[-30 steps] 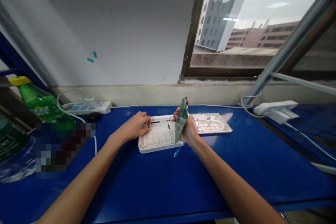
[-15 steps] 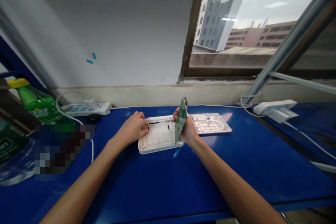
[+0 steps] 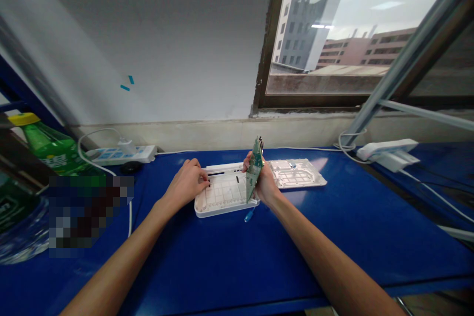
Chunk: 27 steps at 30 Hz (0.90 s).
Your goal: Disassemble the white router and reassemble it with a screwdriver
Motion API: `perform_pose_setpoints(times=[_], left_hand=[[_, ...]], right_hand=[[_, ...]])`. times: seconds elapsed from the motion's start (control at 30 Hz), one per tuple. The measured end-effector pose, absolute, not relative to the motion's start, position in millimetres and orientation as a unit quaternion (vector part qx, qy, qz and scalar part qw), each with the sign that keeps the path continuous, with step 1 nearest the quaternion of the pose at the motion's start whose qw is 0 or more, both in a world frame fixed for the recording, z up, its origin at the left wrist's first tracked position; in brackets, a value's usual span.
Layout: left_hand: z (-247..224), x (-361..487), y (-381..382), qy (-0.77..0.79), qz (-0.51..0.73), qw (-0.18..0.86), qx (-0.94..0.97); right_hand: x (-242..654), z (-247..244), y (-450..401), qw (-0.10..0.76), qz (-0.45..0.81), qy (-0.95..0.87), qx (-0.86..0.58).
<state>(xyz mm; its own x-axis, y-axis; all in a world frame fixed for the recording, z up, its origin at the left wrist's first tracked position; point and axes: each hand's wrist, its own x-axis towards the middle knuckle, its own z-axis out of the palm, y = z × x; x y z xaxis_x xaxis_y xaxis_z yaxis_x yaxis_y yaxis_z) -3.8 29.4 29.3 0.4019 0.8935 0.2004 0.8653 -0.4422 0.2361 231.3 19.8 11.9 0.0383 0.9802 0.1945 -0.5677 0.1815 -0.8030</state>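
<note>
A white plastic housing [image 3: 222, 195] lies with its ribbed inside up on the blue table. My left hand [image 3: 187, 180] is at its left edge, fingers curled and pressed together over the rim; what they pinch, if anything, is hidden. My right hand [image 3: 265, 180] grips a green circuit board [image 3: 254, 173], held tilted nearly upright above the housing's right end. Just below the board, a small blue connector [image 3: 249, 215] hangs near the housing's front right corner. Another white housing part [image 3: 298, 174] lies to the right, behind my right hand.
Green bottles [image 3: 52, 150] stand at the left, beside a white power strip [image 3: 144, 154] and a black round object [image 3: 131, 166]. White adapters [image 3: 388, 153] and cables lie at the right by a metal post [image 3: 377, 94]. A wall and window border the table [image 3: 222, 266].
</note>
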Motion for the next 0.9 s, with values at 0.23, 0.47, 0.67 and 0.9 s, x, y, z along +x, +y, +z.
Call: perform_pose_setpoints(times=[0.23,0.47,0.67,0.9], left_hand=[[27.7,-2.3,27.8,0.548,0.159,0.052,0.820],[23.8,1.8,25.1,0.558,0.173,0.044,0.811],[22.4,3.5,24.3,0.544,0.180,0.037,0.819],[22.6,2.9,23.0,0.533,0.175,0.011,0.828]], right_hand=[[231.6,12.2,19.8,0.664,0.565,-0.399,-0.283],[230.9,11.9,20.8,0.670,0.561,-0.396,-0.281],[230.9,11.1,21.2,0.672,0.563,-0.394,-0.278],[230.8,11.1,21.5,0.672,0.566,-0.389,-0.275]])
